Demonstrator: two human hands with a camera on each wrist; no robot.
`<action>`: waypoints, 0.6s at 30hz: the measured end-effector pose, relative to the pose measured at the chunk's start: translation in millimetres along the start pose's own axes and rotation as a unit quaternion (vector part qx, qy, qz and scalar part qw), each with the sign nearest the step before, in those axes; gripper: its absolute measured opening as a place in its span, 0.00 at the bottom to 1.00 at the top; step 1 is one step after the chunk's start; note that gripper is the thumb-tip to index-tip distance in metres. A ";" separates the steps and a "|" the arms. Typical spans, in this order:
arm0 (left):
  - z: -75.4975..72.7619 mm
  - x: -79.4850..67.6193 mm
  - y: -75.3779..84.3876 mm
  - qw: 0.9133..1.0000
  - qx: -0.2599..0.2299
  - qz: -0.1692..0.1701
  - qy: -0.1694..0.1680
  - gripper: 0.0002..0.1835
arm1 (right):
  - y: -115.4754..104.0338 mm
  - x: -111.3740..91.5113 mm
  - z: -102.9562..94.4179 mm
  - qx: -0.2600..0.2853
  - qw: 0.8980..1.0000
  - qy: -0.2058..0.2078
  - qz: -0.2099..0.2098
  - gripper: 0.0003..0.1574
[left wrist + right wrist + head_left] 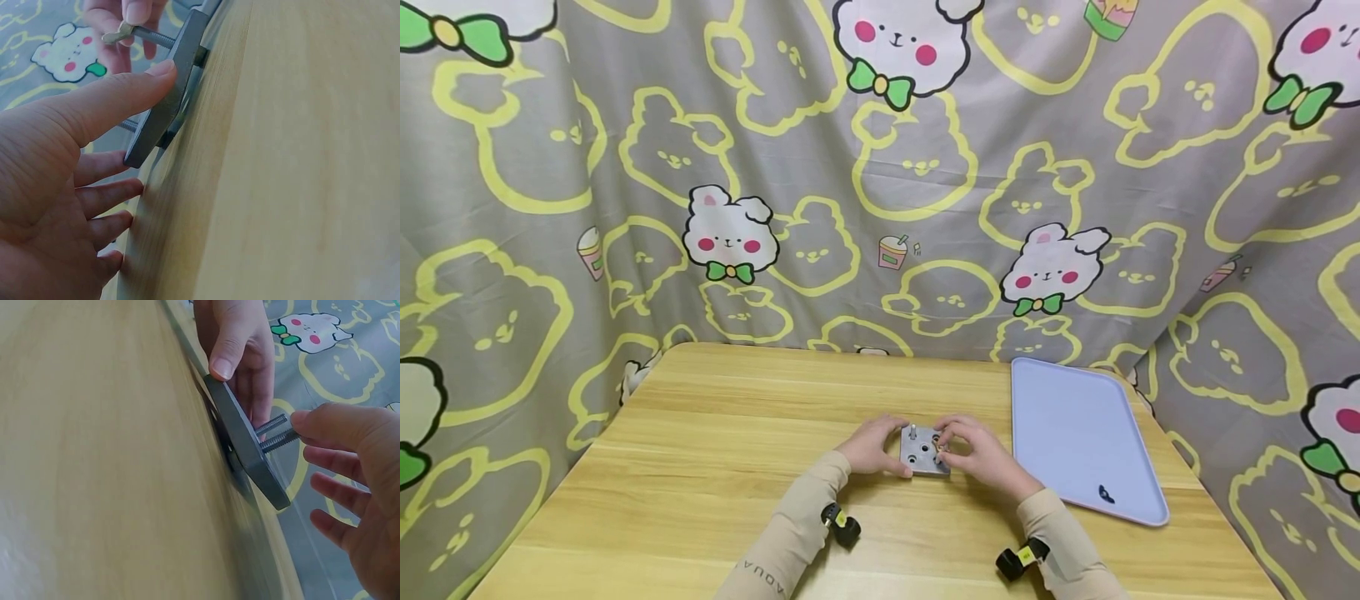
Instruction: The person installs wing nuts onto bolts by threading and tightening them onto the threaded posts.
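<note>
A square grey metal plate (925,465) with several holes sits on the wooden table in front of me. My left hand (874,446) holds it by its left side, thumb at the near corner and index finger at the far one. Between thumb and fingertips, my right hand (981,454) pinches the brass-coloured wing head of a wing bolt (157,39), whose threaded shank stands in the plate's right side. Another threaded bolt (913,432) rises from the far left hole. Short dark stubs (200,56) show beneath the plate in the left wrist view.
To the right lies a pale lilac tray (1075,433) with a raised rim. A small black winged piece (1106,494) rests near its front edge. Behind the wooden table (737,417) hangs a patterned grey curtain (805,167).
</note>
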State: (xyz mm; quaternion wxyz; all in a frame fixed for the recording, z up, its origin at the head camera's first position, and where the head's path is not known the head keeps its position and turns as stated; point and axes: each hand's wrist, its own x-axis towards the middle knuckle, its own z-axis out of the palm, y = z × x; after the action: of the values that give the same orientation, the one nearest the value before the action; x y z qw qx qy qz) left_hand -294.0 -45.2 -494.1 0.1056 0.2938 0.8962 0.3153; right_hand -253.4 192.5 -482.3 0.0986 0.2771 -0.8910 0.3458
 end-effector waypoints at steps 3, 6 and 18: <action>-0.2 -0.5 0.5 1.000 -0.005 -0.001 0.001 0.49 | -1.1 -0.2 2.6 -0.009 1.000 0.007 0.002 0.12; -0.3 -1.1 0.8 1.000 -0.008 -0.001 0.001 0.49 | -1.5 0.0 5.8 -0.026 1.000 0.013 0.002 0.13; -1.1 -2.4 2.7 1.000 -0.007 -0.003 0.002 0.49 | -4.3 -2.5 8.7 -0.044 0.999 0.031 0.000 0.14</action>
State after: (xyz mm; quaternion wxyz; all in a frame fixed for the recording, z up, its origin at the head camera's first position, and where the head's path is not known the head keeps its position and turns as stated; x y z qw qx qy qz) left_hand -291.2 -45.4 -491.5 0.1064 0.2899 0.8948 0.3224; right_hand -248.8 185.1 -487.2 0.1376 0.2614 -0.9019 0.3151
